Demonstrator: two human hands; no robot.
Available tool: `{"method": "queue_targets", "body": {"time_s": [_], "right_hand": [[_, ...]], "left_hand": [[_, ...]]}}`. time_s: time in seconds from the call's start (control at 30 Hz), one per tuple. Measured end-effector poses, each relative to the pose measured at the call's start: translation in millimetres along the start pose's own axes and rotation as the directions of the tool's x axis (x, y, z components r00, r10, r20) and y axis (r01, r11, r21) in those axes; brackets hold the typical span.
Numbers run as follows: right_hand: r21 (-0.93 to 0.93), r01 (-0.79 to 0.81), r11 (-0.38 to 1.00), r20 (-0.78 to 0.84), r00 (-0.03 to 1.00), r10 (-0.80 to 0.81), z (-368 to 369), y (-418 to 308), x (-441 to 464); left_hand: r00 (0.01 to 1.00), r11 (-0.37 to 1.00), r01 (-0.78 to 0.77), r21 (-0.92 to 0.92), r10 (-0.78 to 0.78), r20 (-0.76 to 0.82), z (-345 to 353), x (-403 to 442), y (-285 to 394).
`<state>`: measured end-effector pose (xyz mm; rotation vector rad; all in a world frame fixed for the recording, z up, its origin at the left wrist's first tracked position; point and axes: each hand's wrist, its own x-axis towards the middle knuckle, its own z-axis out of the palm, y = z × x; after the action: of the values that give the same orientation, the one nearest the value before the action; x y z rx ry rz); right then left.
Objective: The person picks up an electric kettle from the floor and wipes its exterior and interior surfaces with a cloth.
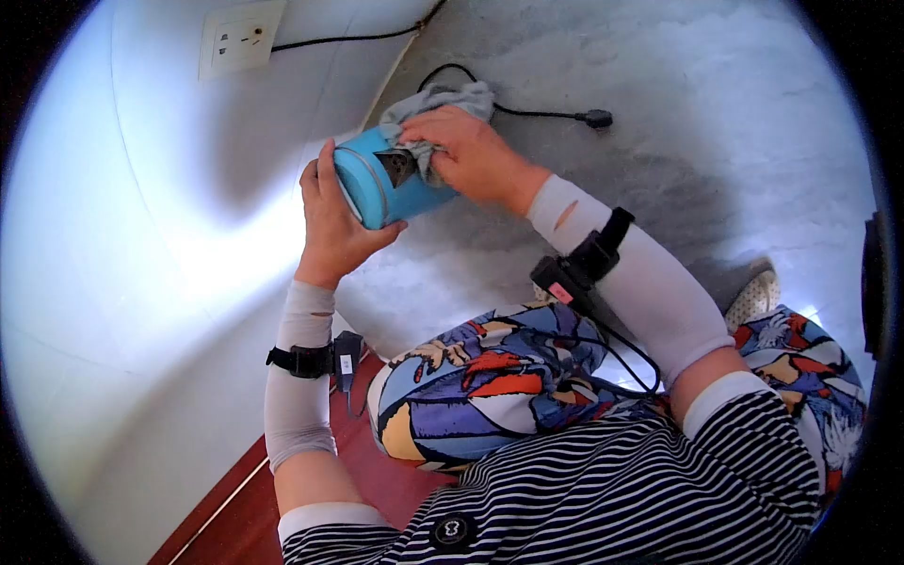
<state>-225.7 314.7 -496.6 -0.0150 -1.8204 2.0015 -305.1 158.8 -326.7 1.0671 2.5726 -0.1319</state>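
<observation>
A blue cylindrical container (414, 197) is held tilted above the floor, with a dark patch on its side; I cannot make out its exact kind. My left hand (334, 221) grips its rounded left end, thumb below and fingers above. On the upper right side of the container, my right hand (471, 155) presses a crumpled grey cloth (461, 97) against the surface. The cloth hides the container's far end.
A black cord with a plug (597, 119) lies on the grey floor (716, 75) behind the cloth. Another cord runs from the wall socket (241, 40) along the white wall (141, 188). My patterned trouser legs (490, 386) and a red surface (377, 471) are close below.
</observation>
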Motion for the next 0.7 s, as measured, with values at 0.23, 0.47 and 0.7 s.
{"method": "queue_targets", "body": {"time_s": [0.23, 0.47, 0.7], "right_hand": [[-0.091, 0.04, 0.995, 0.087, 0.996, -0.032, -17, 35, -24], [-0.049, 0.143, 0.988, 0.056, 0.989, -0.14, -9, 3, 21], [-0.235, 0.169, 0.957, 0.141, 0.98, -0.139, -23, 36, -9]], "left_hand": [[0.995, 0.996, 0.084, -0.017, -0.083, 0.049, -4, 2, 3], [0.997, 0.998, 0.063, -0.018, -0.062, 0.052, -2, 5, 8], [0.997, 0.998, 0.067, -0.019, -0.067, 0.028, 3, -1, 5]]}}
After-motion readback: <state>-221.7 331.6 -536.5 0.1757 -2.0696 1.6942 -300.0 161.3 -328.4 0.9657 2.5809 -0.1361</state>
